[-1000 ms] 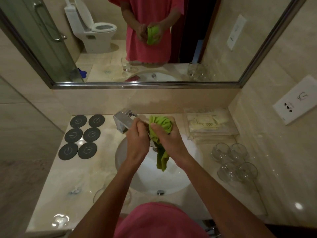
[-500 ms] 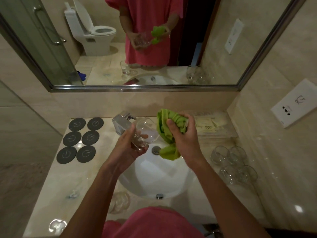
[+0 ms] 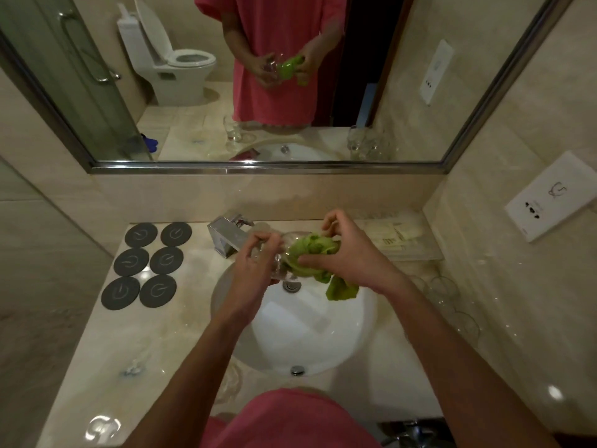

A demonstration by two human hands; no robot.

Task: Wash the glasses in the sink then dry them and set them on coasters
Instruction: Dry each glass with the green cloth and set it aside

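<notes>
1. Glass point(image 3: 280, 253): I hold it tipped on its side above the back of the sink point(image 3: 349, 347), just in front of the tap point(image 3: 226, 236), so any drips should fall into the basin and the mouth faces my other hand.
2. My left hand point(image 3: 255, 270) has its fingers curled round the glass wall, gripping it from the left; the glass sits between my fingertips and palm.
3. My right hand point(image 3: 342, 253) pinches a bunched green cloth point(image 3: 311, 253) and pushes it into the open mouth, thumb below and fingers curled above. I judge this to be the drying step.
4. A tail of the cloth hangs down over the basin.
5. Six dark coasters point(image 3: 145, 265) lie in pairs at the counter's back left corner, all bare, waiting for dried glasses.
6. More glasses point(image 3: 445, 292) stand clustered near the counter's right edge, well apart from my hands; whether they are washed I cannot tell.
</notes>
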